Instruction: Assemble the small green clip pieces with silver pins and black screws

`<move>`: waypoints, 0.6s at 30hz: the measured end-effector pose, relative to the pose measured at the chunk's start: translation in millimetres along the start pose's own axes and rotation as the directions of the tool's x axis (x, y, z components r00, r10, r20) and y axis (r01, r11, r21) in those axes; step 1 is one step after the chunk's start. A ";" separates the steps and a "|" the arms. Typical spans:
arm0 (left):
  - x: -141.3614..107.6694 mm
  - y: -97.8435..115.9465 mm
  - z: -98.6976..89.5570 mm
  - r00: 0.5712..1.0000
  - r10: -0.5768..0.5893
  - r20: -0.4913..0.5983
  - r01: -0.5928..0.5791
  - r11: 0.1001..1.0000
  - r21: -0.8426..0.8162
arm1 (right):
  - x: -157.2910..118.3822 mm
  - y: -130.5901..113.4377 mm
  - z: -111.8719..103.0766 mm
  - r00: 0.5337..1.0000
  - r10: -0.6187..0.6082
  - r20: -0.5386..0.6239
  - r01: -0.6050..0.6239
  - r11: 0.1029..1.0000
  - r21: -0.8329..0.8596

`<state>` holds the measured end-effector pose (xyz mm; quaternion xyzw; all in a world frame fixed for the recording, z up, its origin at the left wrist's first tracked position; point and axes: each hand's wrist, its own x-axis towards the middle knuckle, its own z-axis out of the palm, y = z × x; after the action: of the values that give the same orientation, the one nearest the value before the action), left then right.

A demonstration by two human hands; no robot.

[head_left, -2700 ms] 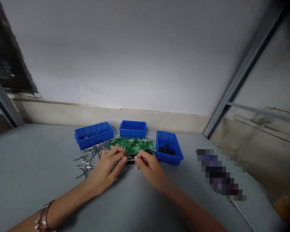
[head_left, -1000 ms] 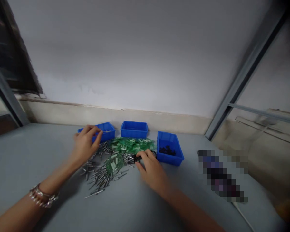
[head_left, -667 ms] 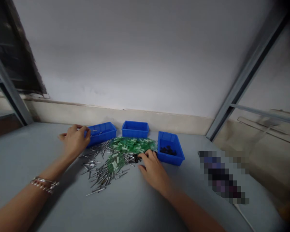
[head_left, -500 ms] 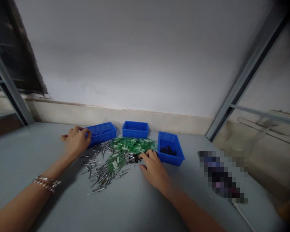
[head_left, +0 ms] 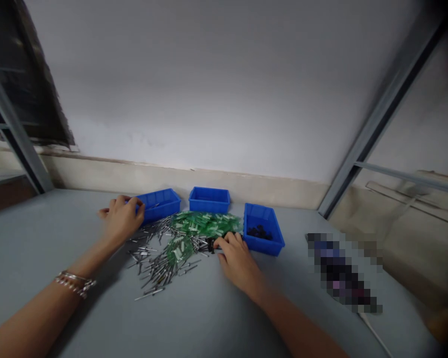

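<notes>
My left hand is over the near left end of the left blue bin, fingers bent but spread; its fingertips are partly hidden. A few thin metal pieces lie in that bin. At the right end of the pile, my right hand touches small black parts, with a gap between thumb and forefinger. Between the hands lie many silvery pins that look like blind rivets. Among them are green-and-white pieces in clear plastic and a smaller green bundle.
A middle blue bin stands near the wall. The right blue bin holds black parts. A blurred-out dark object with a white cable lies at the right. Metal posts rise at the table's sides.
My left hand has shifted slightly to the right at the left bin. My right hand stays at the black parts, its fingers moving only a little.
</notes>
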<state>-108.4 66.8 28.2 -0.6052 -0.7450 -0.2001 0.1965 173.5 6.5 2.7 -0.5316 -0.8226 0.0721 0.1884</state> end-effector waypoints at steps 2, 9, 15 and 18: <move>-1.3 3.9 -3.1 0.999 0.041 -0.009 -0.041 0.999 -0.017 | -0.3 -0.2 0.3 1.000 0.015 -0.010 -0.015 1.000 -0.010; -28.0 42.9 -21.0 0.948 0.313 -0.060 -0.318 0.942 -0.111 | 1.0 5.9 8.4 0.999 -0.027 -0.030 0.028 0.998 0.050; -63.2 76.7 -34.9 0.757 0.647 -0.093 -0.642 0.710 -0.289 | 1.4 9.4 12.8 0.998 -0.044 -0.044 0.048 0.993 0.104; -65.5 78.0 -35.5 0.724 0.681 -0.111 -0.678 0.670 -0.303 | 1.4 7.7 11.9 0.997 -0.038 -0.061 0.045 0.993 0.114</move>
<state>-17.7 8.5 27.9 -0.8632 -0.4242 -0.2282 0.1511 174.8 12.0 -10.3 -0.5047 -0.8220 0.0996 0.2443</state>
